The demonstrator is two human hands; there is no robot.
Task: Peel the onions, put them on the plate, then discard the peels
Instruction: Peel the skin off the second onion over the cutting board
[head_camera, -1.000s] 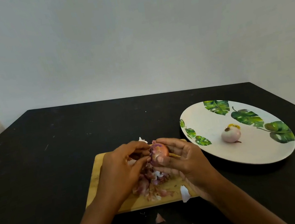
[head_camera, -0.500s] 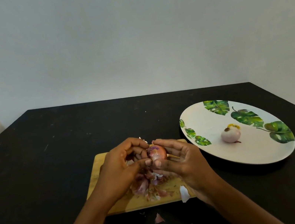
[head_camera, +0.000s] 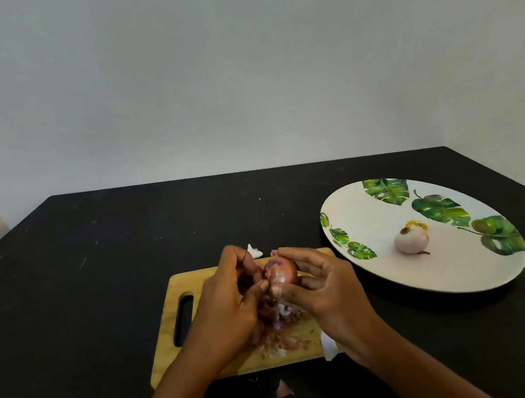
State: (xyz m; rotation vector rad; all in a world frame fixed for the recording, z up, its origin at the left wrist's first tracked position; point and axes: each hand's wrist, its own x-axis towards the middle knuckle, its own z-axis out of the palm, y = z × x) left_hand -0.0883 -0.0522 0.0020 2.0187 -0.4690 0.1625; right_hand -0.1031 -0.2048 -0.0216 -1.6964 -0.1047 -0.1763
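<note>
- While both hands hold it above the cutting board [head_camera: 195, 281], the onion [head_camera: 281, 274] shows as a small round bulb, its skin a glossy reddish brown with a purple blotch near the top.
- The left hand [head_camera: 228, 312] is curled, thumb and fingertips pinching at the onion's left side; whether they grip loose skin or the bulb itself cannot be told.
- The right hand [head_camera: 326, 289] grips the onion from the right, fingers arched over its top and thumb pressed against its near side.
- Under the hands, a heap of peels [head_camera: 285, 335] lies on the board: thin, papery flakes in pink, purple and tan, crumpled and overlapping.
- A larger white curved piece [head_camera: 328, 346] hangs over the board's near right corner, a pink scrap [head_camera: 282, 389] lies on the table [head_camera: 96, 296] just in front of the board, and a white scrap [head_camera: 254, 251] shows behind the left fingers.
- The board is a pale wooden rectangle with rounded corners and a slot handle at its left end.
- To the right, well apart from the hands, a peeled onion [head_camera: 411, 240] sits on the plate [head_camera: 409, 294], smooth, pale pinkish white, with a brownish stub on top.
- The plate is round, shallow and white, printed with green leaves along its rim.
- The table is matte black with faint scuffs; a plain light wall [head_camera: 234, 82] rises behind it.
</note>
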